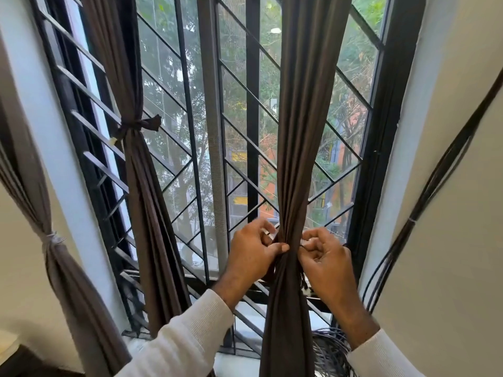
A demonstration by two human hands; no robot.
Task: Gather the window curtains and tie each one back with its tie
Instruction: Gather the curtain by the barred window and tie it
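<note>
**Tie could slip before the knot holds**

If either pinch loosens, the gathered folds would likely spread again and the thin dark tie [280,240] slide down the smooth cloth. The left hand [254,250] and the right hand [322,254] each grasp an end of that tie, one on each side of the long dark-brown fabric curtain [302,131], which hangs bunched tight before the black-barred window grille [239,85]. The matching left curtain [141,172] already hangs knotted.

Your left hand [251,250] and right hand [324,254] are bare, no gloves or rings visible. Both forearms wear white, finely ribbed knit sleeves [187,330], cuffs ending short of the wrists.
</note>
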